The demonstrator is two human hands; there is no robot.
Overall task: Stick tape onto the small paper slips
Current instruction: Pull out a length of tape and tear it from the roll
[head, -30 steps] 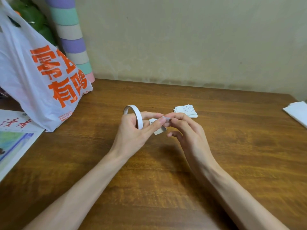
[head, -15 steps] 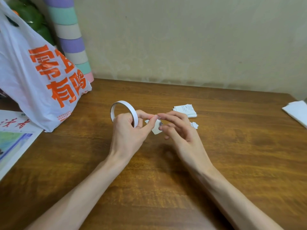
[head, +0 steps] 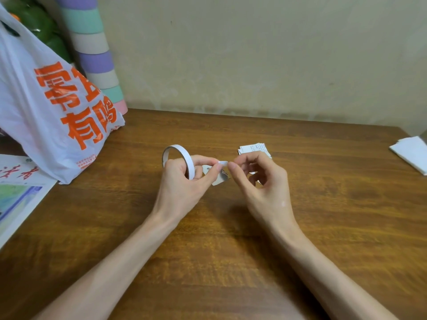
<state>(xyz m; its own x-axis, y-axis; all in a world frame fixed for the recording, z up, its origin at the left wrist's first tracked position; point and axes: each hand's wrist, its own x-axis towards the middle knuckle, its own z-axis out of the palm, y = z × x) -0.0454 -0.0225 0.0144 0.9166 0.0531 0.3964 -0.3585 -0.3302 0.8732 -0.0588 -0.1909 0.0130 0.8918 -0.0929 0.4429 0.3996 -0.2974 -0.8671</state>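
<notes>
1. At the far left, a white plastic bag (head: 53, 116) with orange characters is leaning over a printed sheet (head: 20, 199). A stack of pastel rolls (head: 92, 54) is standing behind it against the wall. All three are sitting well apart from the work, probably just pushed aside.
2. The left hand (head: 182, 188) is holding the tape roll (head: 182, 155) upright above the bench (head: 323, 204). Its lower fingers appear to be curling through the ring so that the roll hangs on the hand. That is leaving thumb and forefinger free, and these fingers (head: 208, 159) are pinching the strip just behind the tape end (head: 222, 163), likely bracing it for a tear.
3. One paper slip (head: 219, 179) is lying flat on the bench right under the meeting fingertips, partly hidden by the left thumb. It seems to be waiting there so the tape can go straight down onto it.
4. The right hand (head: 261, 188) is hovering with its fingers (head: 233, 168) curled, the thumb tip touching the tape end. I cannot tell whether it is actually gripping the tape.
5. Just behind the right hand, the pile of slips (head: 254, 149) is resting within easy reach as the supply.
6. A white paper stack (head: 411, 155) is lying at the far right edge.
</notes>
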